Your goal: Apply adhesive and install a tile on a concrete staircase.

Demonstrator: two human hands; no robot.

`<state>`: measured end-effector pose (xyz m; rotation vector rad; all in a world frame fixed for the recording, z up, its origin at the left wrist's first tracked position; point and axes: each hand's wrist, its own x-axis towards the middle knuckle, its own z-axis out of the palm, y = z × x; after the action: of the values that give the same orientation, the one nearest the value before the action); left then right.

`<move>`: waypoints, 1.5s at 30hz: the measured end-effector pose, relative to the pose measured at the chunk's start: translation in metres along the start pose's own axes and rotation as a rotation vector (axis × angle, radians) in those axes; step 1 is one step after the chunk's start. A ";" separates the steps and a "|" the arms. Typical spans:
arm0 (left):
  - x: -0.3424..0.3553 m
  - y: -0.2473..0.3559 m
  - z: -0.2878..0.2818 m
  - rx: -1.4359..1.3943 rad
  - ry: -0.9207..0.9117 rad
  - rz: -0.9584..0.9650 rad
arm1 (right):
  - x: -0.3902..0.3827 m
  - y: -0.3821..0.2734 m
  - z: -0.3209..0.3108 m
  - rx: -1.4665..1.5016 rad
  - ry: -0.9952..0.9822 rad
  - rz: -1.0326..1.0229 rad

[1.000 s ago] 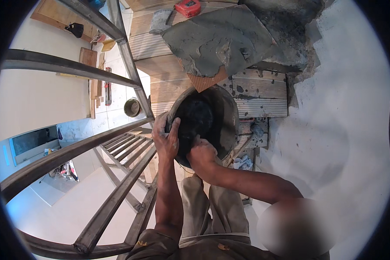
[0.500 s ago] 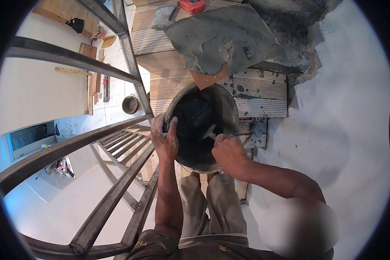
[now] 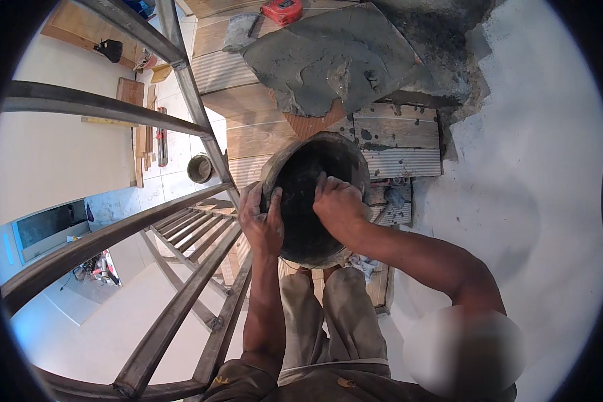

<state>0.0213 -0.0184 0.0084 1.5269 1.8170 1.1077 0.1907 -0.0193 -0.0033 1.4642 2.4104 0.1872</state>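
Right hand [image 3: 342, 206] has shifted up and left over the bucket [image 3: 356, 159], mid-frame, fingers curled; I cannot tell on what. Left hand [image 3: 261, 222] clamps its left rim. Upper centre, mortar [image 3: 328, 60] already covers most of a board [image 3: 317, 122]; the bucket's remaining contents are too dark to judge.

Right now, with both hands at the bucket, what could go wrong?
The bucket might tip if the left hand lost its rim while the right hand reaches into its mouth. The tile's bare corner points at that rim, so a bump might shift it. The red tape measure could get smeared by the nearby grey mortar.
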 end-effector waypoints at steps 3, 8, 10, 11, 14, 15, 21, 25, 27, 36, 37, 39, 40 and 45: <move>-0.001 0.005 0.005 0.000 0.018 0.035 | -0.003 0.001 0.012 0.040 -0.027 0.016; -0.004 0.008 0.006 -0.068 0.036 0.007 | -0.010 -0.017 0.014 0.147 -0.187 0.060; -0.009 0.005 0.008 -0.068 0.046 0.020 | -0.024 -0.023 0.028 0.134 -0.134 -0.008; -0.011 0.005 0.009 -0.062 0.058 0.031 | -0.029 -0.024 0.037 0.124 -0.080 -0.081; -0.017 0.007 0.008 -0.025 0.088 0.012 | -0.028 -0.028 0.023 0.242 -0.283 -0.009; -0.018 0.005 0.007 -0.024 0.085 0.013 | -0.027 -0.030 0.023 0.245 -0.283 -0.008; -0.027 0.001 0.007 0.025 0.114 -0.038 | -0.032 -0.037 0.026 0.284 -0.241 0.024; -0.035 -0.004 0.007 0.050 0.147 -0.039 | -0.037 -0.041 0.030 0.329 -0.281 0.032; -0.038 -0.007 0.007 0.060 0.159 -0.032 | -0.041 -0.043 0.029 0.359 -0.274 0.043; -0.044 -0.006 0.008 0.062 0.150 -0.100 | -0.055 -0.041 0.018 0.426 -0.310 0.058; -0.047 -0.008 0.008 0.039 0.156 -0.077 | -0.059 -0.040 0.019 0.513 -0.354 0.002; -0.049 -0.009 0.010 0.019 0.160 -0.058 | -0.064 -0.038 0.020 0.602 -0.401 -0.056; -0.050 -0.009 0.011 0.026 0.168 -0.063 | -0.066 -0.038 0.020 0.639 -0.383 -0.034; -0.057 -0.010 0.010 -0.027 0.173 -0.081 | -0.073 -0.033 0.010 0.711 -0.344 0.020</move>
<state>0.0372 -0.0714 -0.0113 1.3662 1.9512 1.2523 0.1978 -0.0991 -0.0077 1.6054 2.2618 -0.9279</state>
